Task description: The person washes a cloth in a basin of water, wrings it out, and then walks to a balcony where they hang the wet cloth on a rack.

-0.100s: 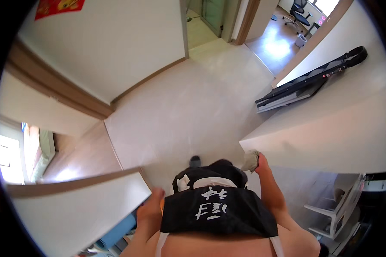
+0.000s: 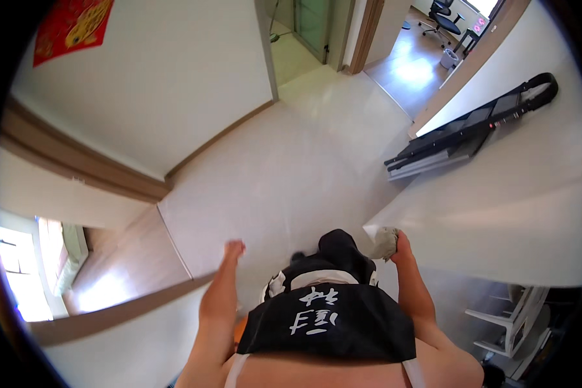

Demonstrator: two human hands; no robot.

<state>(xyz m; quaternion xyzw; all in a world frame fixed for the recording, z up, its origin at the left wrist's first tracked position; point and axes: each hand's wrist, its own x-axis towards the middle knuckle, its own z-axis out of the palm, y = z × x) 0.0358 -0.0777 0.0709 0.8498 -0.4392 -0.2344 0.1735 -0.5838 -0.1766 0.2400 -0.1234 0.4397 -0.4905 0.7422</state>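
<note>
From afar, I am watching the right hand (image 2: 403, 246) clutching a crumpled, grey-green fabric cloth (image 2: 385, 244) near a smooth white wall (image 2: 478, 213); it is looking light, soft, best grasped by bunched folds. The left hand (image 2: 235, 248) is blurring, its grip escaping my judgement.

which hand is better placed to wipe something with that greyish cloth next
Probably the right: the right hand is holding the crumpled greyish cloth. The left hand is blurred, out over the floor, apart from the cloth.
</note>
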